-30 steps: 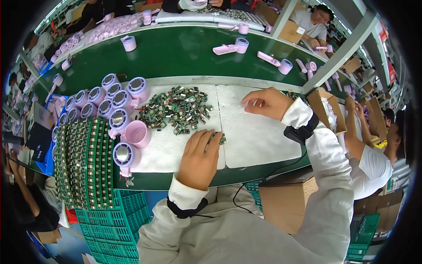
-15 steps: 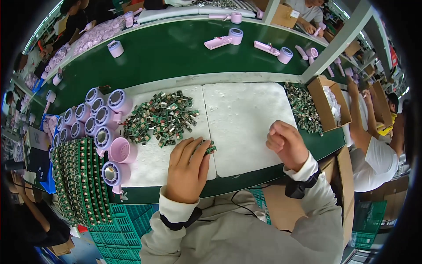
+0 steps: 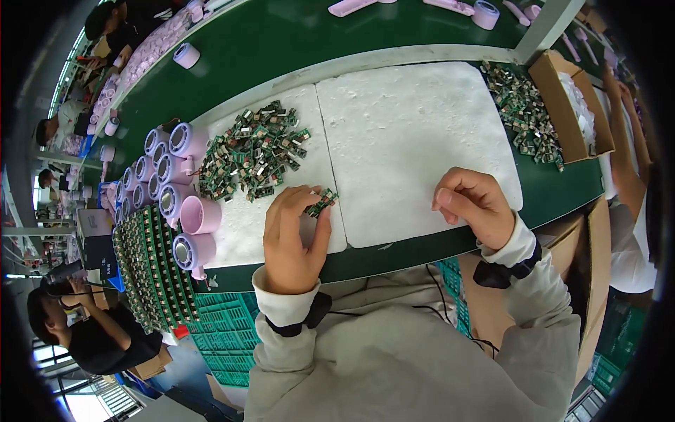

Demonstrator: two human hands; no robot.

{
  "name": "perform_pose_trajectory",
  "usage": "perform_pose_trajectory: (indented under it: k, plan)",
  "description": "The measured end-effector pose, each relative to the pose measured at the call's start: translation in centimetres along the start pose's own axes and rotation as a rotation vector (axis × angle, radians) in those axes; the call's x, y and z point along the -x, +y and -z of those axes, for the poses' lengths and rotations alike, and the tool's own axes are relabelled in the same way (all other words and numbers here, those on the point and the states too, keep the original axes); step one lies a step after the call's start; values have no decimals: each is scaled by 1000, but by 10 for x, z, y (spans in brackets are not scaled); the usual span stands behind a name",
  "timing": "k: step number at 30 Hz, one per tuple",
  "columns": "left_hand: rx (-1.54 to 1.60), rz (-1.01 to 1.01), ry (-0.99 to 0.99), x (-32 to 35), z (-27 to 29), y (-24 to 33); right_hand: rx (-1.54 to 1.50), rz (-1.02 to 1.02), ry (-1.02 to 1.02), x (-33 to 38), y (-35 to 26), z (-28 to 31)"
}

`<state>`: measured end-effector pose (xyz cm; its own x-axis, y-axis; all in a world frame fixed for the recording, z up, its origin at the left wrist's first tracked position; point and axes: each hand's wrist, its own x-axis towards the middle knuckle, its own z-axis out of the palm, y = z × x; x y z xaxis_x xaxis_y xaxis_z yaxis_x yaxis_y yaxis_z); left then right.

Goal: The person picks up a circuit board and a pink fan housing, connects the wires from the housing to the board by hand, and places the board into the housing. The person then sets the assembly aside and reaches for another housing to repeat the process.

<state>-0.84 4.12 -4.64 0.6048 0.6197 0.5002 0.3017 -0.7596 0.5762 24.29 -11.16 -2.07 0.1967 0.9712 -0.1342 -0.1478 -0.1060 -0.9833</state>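
My left hand (image 3: 290,235) is closed over the left white foam sheet, with several small green circuit boards (image 3: 323,202) between its thumb and fingers. Just beyond it lies a loose heap of similar boards (image 3: 249,151). My right hand (image 3: 478,207) hovers above the right foam sheet (image 3: 401,133), its fingers curled in and the thumb against them; nothing shows in its grip. Left of the heap stand several pink-and-lilac round fan heads (image 3: 172,200), along with an open pink cup-shaped housing (image 3: 201,215).
Rows of joined circuit boards (image 3: 151,267) are stacked at the left edge. A second board heap (image 3: 524,116) lies at the right, beside a cardboard box (image 3: 580,112) of white pieces. Beyond a raised pale rail runs a green belt (image 3: 281,42) carrying pink parts. Other people work nearby.
The view has turned and shifted, so the bench sits differently. My left hand's fingers have parted a little, showing more of the held boards. My right hand's curl has loosened slightly.
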Motion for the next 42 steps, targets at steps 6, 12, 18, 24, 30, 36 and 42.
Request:
perform_pose_trajectory:
  k: [6,12,18,24,30,36,42]
  plan:
    - [-18,-1,-1,0,0,3,45,54,0,4,5,-4]
    - [13,7,21,-1,2,3,88,50,0,4,5,-7]
    - [21,-15,23,-2,1,0,113,76,14,4,7,-8]
    - [22,-28,21,-1,2,-2,141,85,14,5,9,-7]
    - [16,-35,15,-1,3,-2,168,86,15,5,8,-9]
    - [30,-16,27,0,1,-2,208,86,12,5,7,-8]
    - [34,-18,38,0,1,-1,220,86,7,6,7,-8]
